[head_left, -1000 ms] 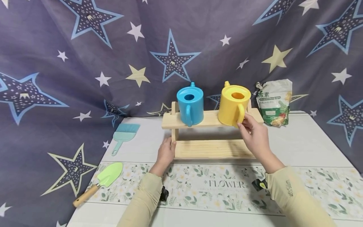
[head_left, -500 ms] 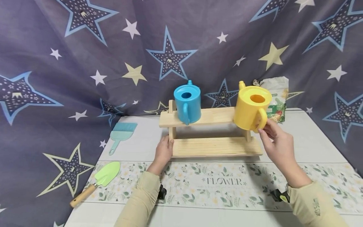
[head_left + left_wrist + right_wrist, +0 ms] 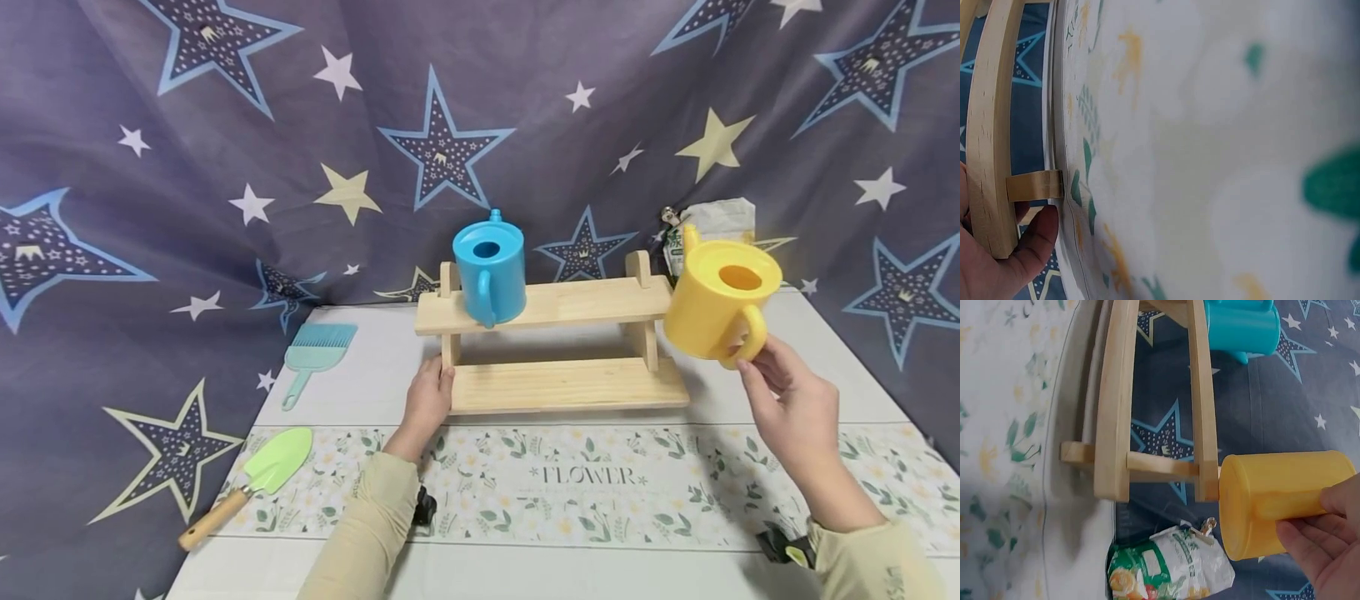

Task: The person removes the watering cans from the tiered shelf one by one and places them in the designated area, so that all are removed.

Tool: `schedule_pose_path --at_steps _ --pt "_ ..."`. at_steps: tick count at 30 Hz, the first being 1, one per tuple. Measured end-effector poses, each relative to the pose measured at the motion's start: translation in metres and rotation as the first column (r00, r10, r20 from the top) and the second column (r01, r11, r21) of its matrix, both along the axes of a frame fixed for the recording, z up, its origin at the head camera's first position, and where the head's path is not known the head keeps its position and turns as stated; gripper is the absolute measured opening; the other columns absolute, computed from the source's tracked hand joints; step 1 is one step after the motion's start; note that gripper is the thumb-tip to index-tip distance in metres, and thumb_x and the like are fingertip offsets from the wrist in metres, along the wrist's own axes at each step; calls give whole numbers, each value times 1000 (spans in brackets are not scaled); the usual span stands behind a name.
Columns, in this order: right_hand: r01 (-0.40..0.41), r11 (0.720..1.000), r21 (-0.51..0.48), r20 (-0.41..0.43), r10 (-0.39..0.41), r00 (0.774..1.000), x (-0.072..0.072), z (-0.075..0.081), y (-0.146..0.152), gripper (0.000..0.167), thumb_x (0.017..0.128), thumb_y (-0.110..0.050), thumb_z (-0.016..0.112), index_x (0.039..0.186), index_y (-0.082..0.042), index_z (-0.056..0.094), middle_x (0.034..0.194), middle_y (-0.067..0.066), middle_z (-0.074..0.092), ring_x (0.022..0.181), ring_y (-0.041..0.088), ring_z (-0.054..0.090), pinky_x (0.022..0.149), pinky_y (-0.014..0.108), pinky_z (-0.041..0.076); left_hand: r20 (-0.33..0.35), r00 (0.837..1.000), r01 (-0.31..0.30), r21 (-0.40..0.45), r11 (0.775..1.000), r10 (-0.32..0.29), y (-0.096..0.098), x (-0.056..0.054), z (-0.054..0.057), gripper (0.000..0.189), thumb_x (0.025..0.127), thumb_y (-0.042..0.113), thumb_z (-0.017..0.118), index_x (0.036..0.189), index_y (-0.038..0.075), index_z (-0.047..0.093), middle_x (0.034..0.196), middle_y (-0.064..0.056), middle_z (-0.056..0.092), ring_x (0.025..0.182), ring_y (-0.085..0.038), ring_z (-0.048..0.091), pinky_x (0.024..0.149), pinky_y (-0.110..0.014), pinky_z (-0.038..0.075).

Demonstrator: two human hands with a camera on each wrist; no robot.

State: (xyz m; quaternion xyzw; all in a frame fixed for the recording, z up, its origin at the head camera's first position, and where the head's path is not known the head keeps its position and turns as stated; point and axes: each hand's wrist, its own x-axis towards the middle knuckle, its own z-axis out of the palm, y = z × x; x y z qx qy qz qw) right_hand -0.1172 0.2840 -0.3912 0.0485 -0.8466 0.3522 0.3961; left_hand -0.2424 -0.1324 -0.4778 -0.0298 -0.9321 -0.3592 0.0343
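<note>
My right hand [image 3: 797,408] pinches the handle of a yellow watering can [image 3: 716,304], which hangs slightly tilted in the air off the right end of a two-tier wooden shelf [image 3: 570,385]. In the right wrist view the yellow can's base faces the shelf end and my thumb and fingers hold its handle. On the left of the upper tier stands a blue watering can [image 3: 491,275], spout toward the back. My left hand [image 3: 429,400] grips the left end of the lower tier; in the left wrist view the fingers [image 3: 1038,240] curl around the board's end.
A white and green bag [image 3: 1172,565] stands behind the yellow can, partly hidden by it in the head view. On the left lie a light blue brush [image 3: 318,354] and a green trowel [image 3: 277,458] with a wooden handle. A star-patterned curtain [image 3: 300,108] hangs behind the table.
My right hand has taken the yellow watering can off the upper tier and carried it to the right, past the shelf's end. My left hand keeps its grip on the shelf.
</note>
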Motion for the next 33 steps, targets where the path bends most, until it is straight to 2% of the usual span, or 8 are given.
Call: schedule_pose_path --at_steps 3,7,10,13,17,20,29,33 --pt "18 1000 -17 -13 -19 1000 5 -3 6 37 87 9 66 123 5 62 108 -3 70 97 -25 50 80 -2 40 -2 1000 2 3 1000 -2 -1 0 0 46 105 22 43 142 -4 42 130 -20 52 122 -35 51 106 -48 42" --pt "51 998 -33 0 -51 999 13 -7 13 37 87 7 67 124 3 62 106 -41 51 96 -26 50 80 -3 39 -8 1000 5 5 1000 -5 -2 0 0 45 105 21 43 142 -5 42 130 -21 52 123 -36 51 106 -49 41" --pt "69 997 -46 27 -68 997 16 -12 17 38 88 6 66 125 3 62 105 -46 48 95 -26 49 79 -3 39 -7 1000 1 6 1000 0 -2 1 1 45 104 20 44 142 -5 43 130 -20 53 122 -36 51 106 -49 41" --pt "94 995 -44 61 -91 994 17 -18 22 37 89 4 66 126 2 61 105 -40 50 94 -27 48 79 -4 38 -5 1000 -5 8 1000 5 -3 1 1 45 104 20 44 142 -5 43 129 -20 53 122 -36 51 106 -49 41" --pt "123 992 -37 127 -117 985 18 -27 26 37 91 3 65 127 3 60 110 0 70 92 -30 44 78 -5 37 -7 1000 -9 12 1000 9 -3 1 0 44 104 20 44 141 -4 43 128 -20 53 120 -35 52 105 -49 42" --pt "137 990 -36 175 -129 976 20 -33 28 37 91 4 64 128 4 58 107 27 67 90 -31 41 78 -6 35 -11 1000 -7 10 1000 7 -3 1 0 44 104 20 44 141 -4 44 126 -20 54 118 -35 53 104 -48 43" --pt "107 994 -27 228 -98 969 22 -53 34 34 92 2 64 125 7 58 106 23 69 89 -32 40 76 -7 35 1 1000 -8 0 1000 8 -1 0 1 44 105 21 44 141 -4 44 124 -19 55 117 -34 54 103 -47 44" --pt "97 995 -15 282 -89 955 23 -61 37 33 95 -3 63 127 6 56 109 23 68 89 -32 36 75 -7 35 8 1000 -4 3 1000 4 -1 -1 0 44 105 22 43 141 -3 44 126 -18 54 118 -33 53 103 -47 44"
